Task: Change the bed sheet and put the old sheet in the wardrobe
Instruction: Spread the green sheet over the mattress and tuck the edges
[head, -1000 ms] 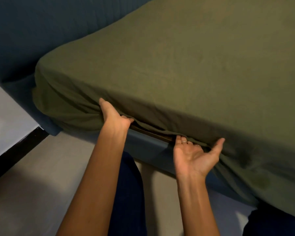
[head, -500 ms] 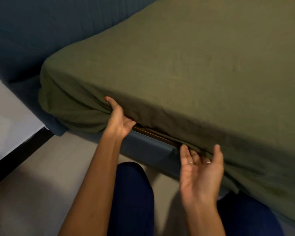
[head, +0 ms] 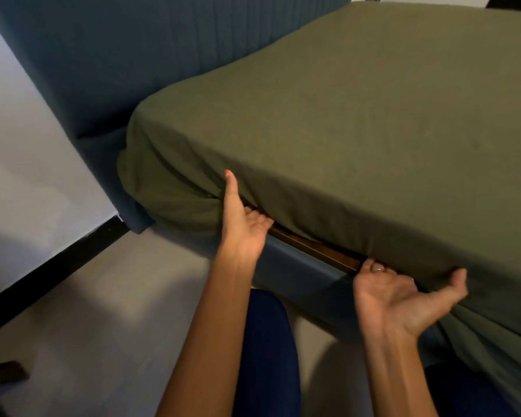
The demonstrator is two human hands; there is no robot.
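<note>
An olive green sheet [head: 358, 121] covers the mattress and is pulled down over its near side and its corner by the headboard. My left hand [head: 244, 227] is palm up at the mattress's lower edge near that corner. Its fingers are pushed under the mattress and hidden, and the thumb points up against the sheet's side. My right hand [head: 403, 299] is palm up further right along the same edge, fingertips under the sheet's hem, thumb spread out to the right. A strip of brown wood [head: 319, 248] shows between the two hands under the mattress.
The blue padded bed frame [head: 298, 272] runs below the mattress, with a tall blue headboard [head: 163, 55] behind. A pale wall [head: 27, 145] with black skirting [head: 57, 260] stands on the left. The grey floor [head: 103, 326] lies beside the bed. My knee [head: 268, 341] is close to the frame.
My right hand, which had drawn back from the bed, has returned to the mattress edge with its fingertips under the hem. My left hand stays under the edge near the corner.
</note>
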